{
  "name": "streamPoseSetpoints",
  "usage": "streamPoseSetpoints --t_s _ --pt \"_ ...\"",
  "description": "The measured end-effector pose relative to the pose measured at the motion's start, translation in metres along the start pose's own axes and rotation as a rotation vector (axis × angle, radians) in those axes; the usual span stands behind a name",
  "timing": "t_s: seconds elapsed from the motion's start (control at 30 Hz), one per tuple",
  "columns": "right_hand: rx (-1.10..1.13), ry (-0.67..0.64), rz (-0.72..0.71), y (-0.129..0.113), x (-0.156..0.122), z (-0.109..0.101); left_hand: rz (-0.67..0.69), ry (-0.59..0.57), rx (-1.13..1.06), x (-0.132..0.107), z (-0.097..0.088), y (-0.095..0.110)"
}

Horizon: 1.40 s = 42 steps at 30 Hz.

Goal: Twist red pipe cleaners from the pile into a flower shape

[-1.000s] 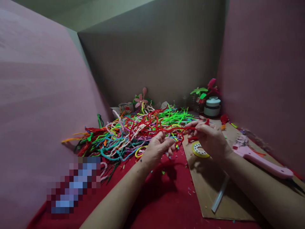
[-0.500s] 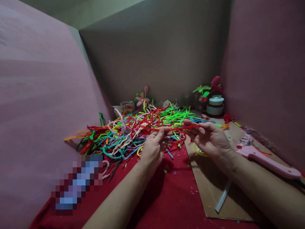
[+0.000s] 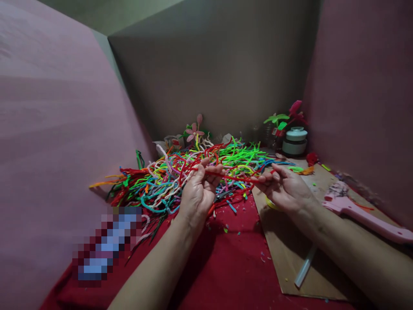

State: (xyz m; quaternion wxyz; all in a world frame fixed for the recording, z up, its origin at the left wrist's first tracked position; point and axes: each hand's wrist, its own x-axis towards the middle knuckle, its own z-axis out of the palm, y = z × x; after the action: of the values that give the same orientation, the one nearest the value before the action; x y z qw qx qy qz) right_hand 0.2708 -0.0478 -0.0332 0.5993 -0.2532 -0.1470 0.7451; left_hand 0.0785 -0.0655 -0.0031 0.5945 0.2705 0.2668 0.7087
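Nearest: clear glue stick (image 3: pixel 305 267) on cardboard sheet (image 3: pixel 290 249), over the red-covered desk (image 3: pixel 232 267).

Left hand (image 3: pixel 198 191): grip pinching one end of a red pipe cleaner (image 3: pixel 237 177), held level just above the desk.

Right hand (image 3: pixel 285 187): fingers pinching the other end. Advice: keep the strand taut, clear of the heap.

Pink glue gun (image 3: pixel 364 217), right.

Farther: pipe cleaner pile (image 3: pixel 180 176); white jar (image 3: pixel 295 141).

Change: half a second ago the hands sat closer together; the left has since risen.
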Motion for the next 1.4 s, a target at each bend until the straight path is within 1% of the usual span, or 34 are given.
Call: streamPoseSetpoints --t_s 0.07,0.17,0.27,0.33,0.43,0.53,0.67,0.87,0.97,1.1,1.23,1.33,1.4 --pt "-0.023 0.043 -0.013 0.000 0.002 -0.001 0.023 0.015 -0.013 0.002 -0.001 0.002" --pt "-0.060 0.049 -0.032 0.000 0.003 -0.002 0.028 -0.025 -0.016 0.004 -0.003 0.006" --pt "-0.110 0.032 -0.129 0.002 0.001 0.000 0.030 -0.054 -0.019 0.004 -0.003 0.007" --pt "-0.148 0.050 -0.204 0.003 0.000 0.001 0.022 -0.072 -0.014 0.004 -0.003 0.007" --pt "-0.179 0.028 -0.247 0.004 -0.001 0.002 0.003 -0.107 -0.006 0.003 -0.003 0.006" --pt "-0.171 -0.031 -0.221 0.002 0.001 0.001 0.005 -0.130 -0.005 0.002 -0.003 0.005" --pt "-0.135 -0.066 -0.177 -0.004 0.000 0.003 -0.017 -0.149 0.023 0.001 -0.004 0.005" --pt "-0.091 -0.020 -0.210 -0.011 -0.002 0.006 -0.003 -0.163 0.071 -0.006 -0.002 0.009" --pt "-0.060 -0.028 -0.245 -0.013 -0.001 0.006 -0.006 -0.143 0.067 -0.008 0.001 0.011" --pt "-0.052 -0.079 -0.254 -0.016 -0.001 0.005 0.003 -0.180 0.052 -0.008 0.003 0.012" --pt "-0.035 -0.152 -0.187 -0.021 -0.004 0.005 -0.032 -0.218 -0.022 -0.004 0.000 0.012" --pt "0.006 -0.151 -0.141 -0.022 -0.004 0.005 -0.027 -0.191 -0.053 0.001 -0.004 0.013" --pt "0.016 -0.142 -0.140 -0.022 -0.003 0.005 -0.020 -0.194 -0.071 0.003 -0.005 0.014"
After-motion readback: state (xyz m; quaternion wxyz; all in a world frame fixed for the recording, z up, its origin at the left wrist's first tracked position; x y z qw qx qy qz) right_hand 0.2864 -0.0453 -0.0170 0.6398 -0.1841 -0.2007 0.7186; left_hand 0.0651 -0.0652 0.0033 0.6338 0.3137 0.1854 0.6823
